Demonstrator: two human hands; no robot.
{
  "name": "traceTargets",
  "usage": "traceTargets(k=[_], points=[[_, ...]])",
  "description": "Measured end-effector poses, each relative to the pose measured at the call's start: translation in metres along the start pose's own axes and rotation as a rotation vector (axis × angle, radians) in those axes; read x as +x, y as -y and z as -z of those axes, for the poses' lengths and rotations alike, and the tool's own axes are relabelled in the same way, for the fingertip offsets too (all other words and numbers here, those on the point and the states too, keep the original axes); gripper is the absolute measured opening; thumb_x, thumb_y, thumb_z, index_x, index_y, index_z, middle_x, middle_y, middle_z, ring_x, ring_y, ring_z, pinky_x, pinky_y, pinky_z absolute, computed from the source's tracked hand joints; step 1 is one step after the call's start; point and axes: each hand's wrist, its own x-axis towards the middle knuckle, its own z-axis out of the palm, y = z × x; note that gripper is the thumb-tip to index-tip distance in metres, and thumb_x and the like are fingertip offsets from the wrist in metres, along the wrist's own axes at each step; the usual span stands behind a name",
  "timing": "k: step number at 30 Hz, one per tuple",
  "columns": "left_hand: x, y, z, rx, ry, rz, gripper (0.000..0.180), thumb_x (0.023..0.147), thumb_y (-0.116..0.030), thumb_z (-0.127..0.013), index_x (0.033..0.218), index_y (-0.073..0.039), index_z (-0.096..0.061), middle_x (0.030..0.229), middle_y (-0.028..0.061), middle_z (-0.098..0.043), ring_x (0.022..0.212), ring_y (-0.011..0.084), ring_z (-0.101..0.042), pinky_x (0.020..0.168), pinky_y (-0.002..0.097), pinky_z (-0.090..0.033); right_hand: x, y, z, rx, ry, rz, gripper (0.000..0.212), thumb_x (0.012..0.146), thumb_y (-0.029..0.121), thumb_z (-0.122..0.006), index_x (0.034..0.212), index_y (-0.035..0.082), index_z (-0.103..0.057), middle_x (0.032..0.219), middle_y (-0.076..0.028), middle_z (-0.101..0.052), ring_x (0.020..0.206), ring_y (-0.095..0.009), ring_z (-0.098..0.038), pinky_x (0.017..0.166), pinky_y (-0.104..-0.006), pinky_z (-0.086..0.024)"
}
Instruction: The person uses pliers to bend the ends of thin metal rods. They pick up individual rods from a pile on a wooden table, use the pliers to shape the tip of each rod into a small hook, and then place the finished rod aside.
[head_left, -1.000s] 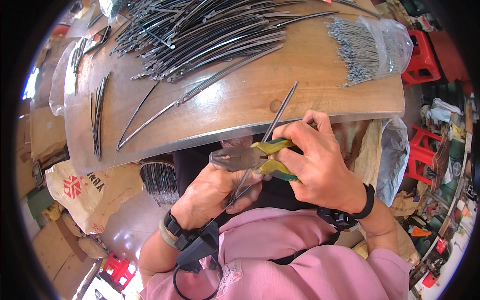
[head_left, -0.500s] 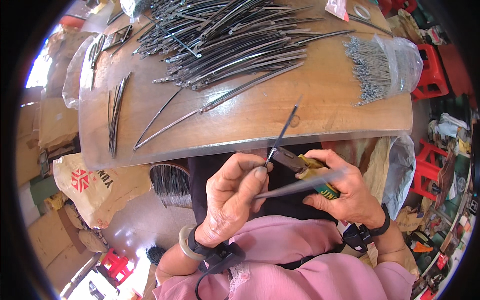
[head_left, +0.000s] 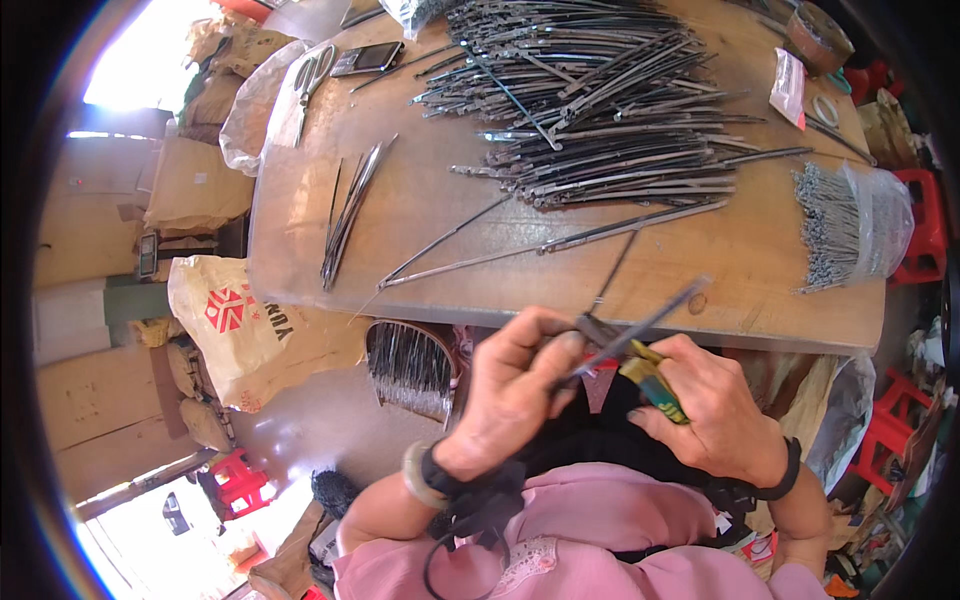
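My left hand (head_left: 515,385) is closed, pinching a thin dark metal strip (head_left: 655,322) between thumb and fingers. The strip slants up to the right, its far part blurred. A second, thinner dark strip (head_left: 618,262) points up from the same fingertips; whether the two are joined I cannot tell. My right hand (head_left: 715,408) is wrapped round the yellow-and-green handles of pliers (head_left: 652,388). Their jaws are close to my left fingertips, partly behind the slanting strip, so their grip on the pieces is hidden. Both hands are just off the table's near edge.
On the wooden table (head_left: 760,285) lies a big heap of dark metal strips (head_left: 600,110). Left of it are a smaller bunch (head_left: 352,220), scissors (head_left: 316,75) and a phone (head_left: 367,59). Bagged wire pieces (head_left: 835,228) lie at right. Below the edge stands a container of strips (head_left: 410,365).
My view has shifted, so the table sits further right. The slanting strip has swung up more steeply and now crosses in front of the pliers' jaws. Both hands keep their holds.
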Motion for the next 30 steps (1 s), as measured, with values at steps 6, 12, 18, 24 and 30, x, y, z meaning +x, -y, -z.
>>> traceTargets(k=[6,12,18,24,30], points=[[0.031,-0.048,0.097,0.390,-0.451,-0.355,0.009,0.097,-0.011,-0.056,0.096,-0.003,-0.059,0.068,0.0004,-0.054,0.046,0.0061,-0.043,0.040,0.0204,-0.030,-0.006,-0.011,-0.003,0.325,-0.279,-0.257,0.032,0.087,0.021,-0.072,0.105,-0.003,-0.061,0.096,-0.016,-0.065,0.078,-0.025,-0.068,0.071,-0.0327,-0.052],[0.051,-0.061,0.161,1.314,-0.599,-0.644,0.027,0.091,-0.015,-0.064,0.114,0.000,-0.060,0.095,0.0109,-0.060,0.090,0.0222,-0.057,0.076,0.0330,-0.044,-0.025,-0.013,0.009,0.176,-0.227,-0.274,0.030,0.087,0.022,-0.072,0.094,-0.005,-0.062,0.099,-0.013,-0.063,0.075,-0.023,-0.066,0.067,-0.0314,-0.052],[0.043,-0.029,0.121,1.515,-0.433,-0.742,0.026,0.080,-0.007,-0.068,0.106,-0.006,-0.065,0.108,0.0112,-0.057,0.105,0.0308,-0.051,0.092,0.0408,-0.036,-0.029,-0.019,-0.002,0.198,-0.289,-0.267,0.030,0.085,0.023,-0.074,0.087,-0.005,-0.063,0.101,-0.014,-0.062,0.075,-0.025,-0.066,0.067,-0.0321,-0.052],[0.041,-0.028,0.143,1.546,-0.461,-0.787,0.012,0.082,0.000,-0.063,0.093,-0.004,-0.061,0.096,0.0104,-0.058,0.094,0.0298,-0.054,0.086,0.0382,-0.039,-0.036,-0.027,0.003,0.199,-0.285,-0.245,0.029,0.085,0.022,-0.075,0.086,-0.005,-0.064,0.102,-0.014,-0.063,0.077,-0.025,-0.065,0.068,-0.0324,-0.051],[0.050,-0.040,0.171,1.531,-0.649,-0.671,0.015,0.085,-0.003,-0.063,0.100,-0.003,-0.061,0.095,0.0131,-0.060,0.093,0.0332,-0.055,0.085,0.0403,-0.041,-0.041,-0.028,0.005,0.309,-0.378,-0.304,0.023,0.085,0.017,-0.073,0.086,-0.004,-0.063,0.103,-0.012,-0.062,0.076,-0.019,-0.064,0.066,-0.0278,-0.051]])
